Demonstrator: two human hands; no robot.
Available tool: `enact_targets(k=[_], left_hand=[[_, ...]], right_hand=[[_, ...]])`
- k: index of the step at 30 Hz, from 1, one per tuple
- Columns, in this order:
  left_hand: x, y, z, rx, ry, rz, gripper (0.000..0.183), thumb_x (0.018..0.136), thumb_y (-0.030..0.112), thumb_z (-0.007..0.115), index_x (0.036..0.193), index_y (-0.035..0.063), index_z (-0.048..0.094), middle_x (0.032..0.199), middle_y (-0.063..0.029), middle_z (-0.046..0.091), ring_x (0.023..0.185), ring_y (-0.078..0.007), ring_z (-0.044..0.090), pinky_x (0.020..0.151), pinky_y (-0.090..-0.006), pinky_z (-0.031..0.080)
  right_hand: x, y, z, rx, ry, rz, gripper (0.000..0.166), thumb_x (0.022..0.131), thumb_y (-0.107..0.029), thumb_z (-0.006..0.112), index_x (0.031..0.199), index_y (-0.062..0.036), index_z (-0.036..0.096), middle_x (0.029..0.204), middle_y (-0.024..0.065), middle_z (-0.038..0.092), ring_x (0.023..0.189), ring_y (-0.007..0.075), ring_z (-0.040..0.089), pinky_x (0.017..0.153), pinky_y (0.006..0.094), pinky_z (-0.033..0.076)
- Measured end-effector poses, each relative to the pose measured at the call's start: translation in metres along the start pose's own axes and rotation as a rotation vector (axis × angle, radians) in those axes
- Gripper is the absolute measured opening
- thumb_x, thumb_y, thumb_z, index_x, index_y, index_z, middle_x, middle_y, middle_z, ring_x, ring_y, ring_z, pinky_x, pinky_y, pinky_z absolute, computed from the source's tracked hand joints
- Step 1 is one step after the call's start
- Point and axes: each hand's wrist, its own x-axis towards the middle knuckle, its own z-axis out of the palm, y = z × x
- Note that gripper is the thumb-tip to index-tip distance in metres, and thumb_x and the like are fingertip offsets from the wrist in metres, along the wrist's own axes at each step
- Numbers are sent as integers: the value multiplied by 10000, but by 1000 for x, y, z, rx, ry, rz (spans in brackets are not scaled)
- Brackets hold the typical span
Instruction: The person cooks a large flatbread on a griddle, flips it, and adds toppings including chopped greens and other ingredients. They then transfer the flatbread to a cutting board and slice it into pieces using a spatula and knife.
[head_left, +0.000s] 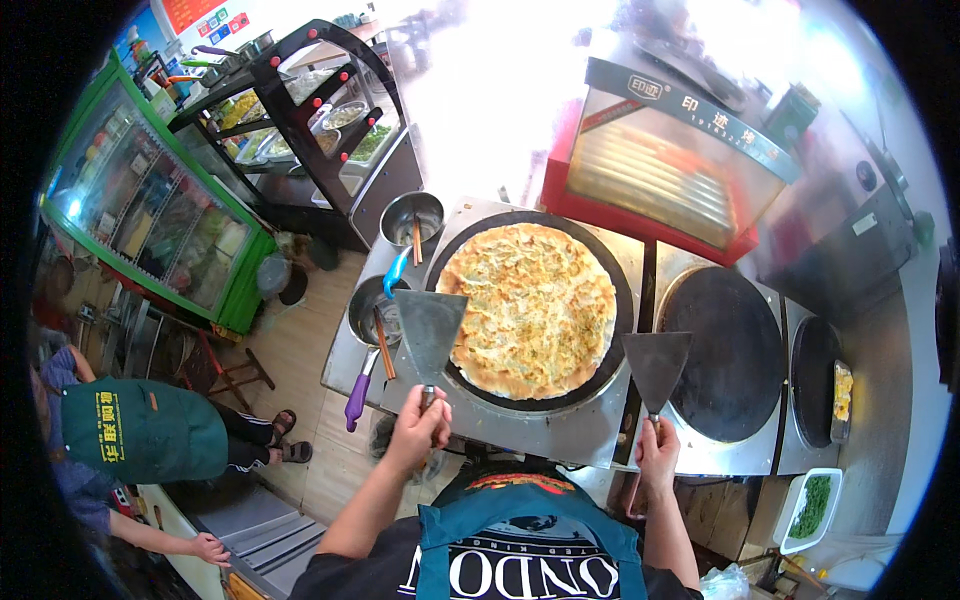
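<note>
A large round browned pancake (534, 311) lies flat on the dark round griddle plate (624, 285) before me. My left hand (421, 429) grips the handle of a wide metal scraper (431, 330), its blade raised at the griddle's left edge, overlapping the pancake's left rim in view. With my right hand (658, 454) I hold a second wide metal scraper (656, 367), blade up, between this griddle and the one on the right. Neither blade is under the pancake. Whether the blades touch the steel top cannot be told.
Two saucepans (430, 213) (369, 309) with chopsticks stand left of the griddle. Bare griddle plates (724, 352) (811, 375) lie right. Behind stands a red-framed glass roller grill (652, 172). A tub of chopped greens (811, 506) is lower right. A person in a green apron (146, 431) stands left.
</note>
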Motion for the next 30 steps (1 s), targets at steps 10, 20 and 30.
enact_targets(k=[10, 20, 30], left_hand=[[-4, -1, 16, -31, 88, 63, 121, 940, 98, 426, 1056, 61, 421, 698, -15, 439, 453, -62, 386, 382, -204, 319], [-7, -1, 8, -36, 177, 146, 127, 956, 151, 414, 1063, 84, 425, 721, -15, 432, 475, -85, 402, 401, -225, 331], [-11, -2, 5, -91, 201, 136, 117, 950, 122, 420, 1059, 79, 421, 719, -18, 438, 474, -75, 402, 398, -211, 332]], right_hand=[[-19, 5, 6, 137, -7, 273, 189, 917, -168, 518, 1041, -94, 395, 601, 16, 505, 402, 65, 408, 328, 206, 282], [-26, 23, 10, 160, -21, 281, 165, 914, -169, 522, 1013, -93, 415, 598, 11, 505, 397, 68, 415, 325, 201, 278], [-42, 28, 9, 164, -10, 327, 174, 909, -170, 533, 1013, -107, 409, 616, 15, 507, 407, 72, 424, 338, 201, 295]])
